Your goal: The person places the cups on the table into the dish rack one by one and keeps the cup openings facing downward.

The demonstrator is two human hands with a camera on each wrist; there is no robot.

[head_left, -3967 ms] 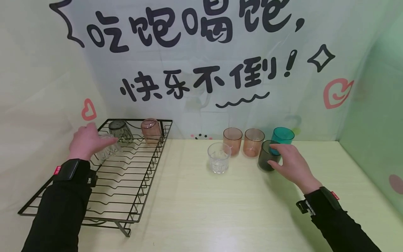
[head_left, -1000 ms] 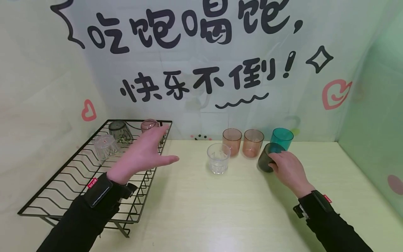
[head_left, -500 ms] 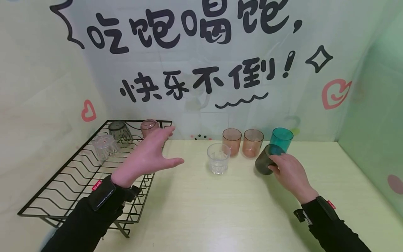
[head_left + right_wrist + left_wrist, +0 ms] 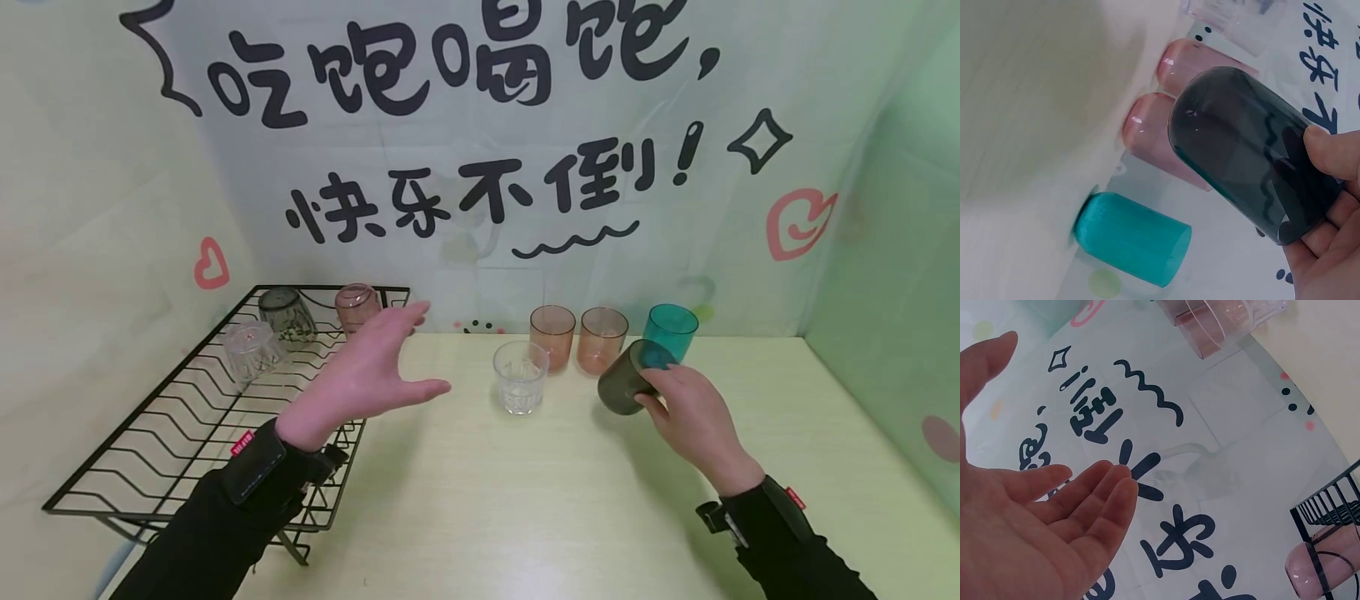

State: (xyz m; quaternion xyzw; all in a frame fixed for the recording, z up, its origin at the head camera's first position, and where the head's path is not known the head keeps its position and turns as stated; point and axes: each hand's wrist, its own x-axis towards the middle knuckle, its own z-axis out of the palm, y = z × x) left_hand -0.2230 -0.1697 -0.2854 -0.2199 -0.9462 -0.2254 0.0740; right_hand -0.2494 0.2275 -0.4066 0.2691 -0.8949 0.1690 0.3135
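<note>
My right hand (image 4: 697,421) pinches a dark grey glass (image 4: 626,383) near its rim, thumb on one side and fingers on the other. The glass is tilted, its base swung toward the left; in the right wrist view the dark glass (image 4: 1241,150) fills the middle. Just behind it stands a teal glass (image 4: 672,329). To its left are two pinkish-orange glasses (image 4: 552,337) and a clear glass (image 4: 520,383), all upright. My left hand (image 4: 360,367) hovers over the rack's right side, thumb and fingers spread, holding nothing.
A black wire rack (image 4: 225,433) stands at the left. On it, upside down, are a grey glass (image 4: 287,315), a clear glass (image 4: 253,350) and a pink glass (image 4: 356,304). Printed cloth (image 4: 465,275) hangs behind the table (image 4: 510,500).
The left hand has left the clear glass on the rack and moved right. The right hand has taken hold of the dark grey glass, which has tipped from upright, base toward the left.
</note>
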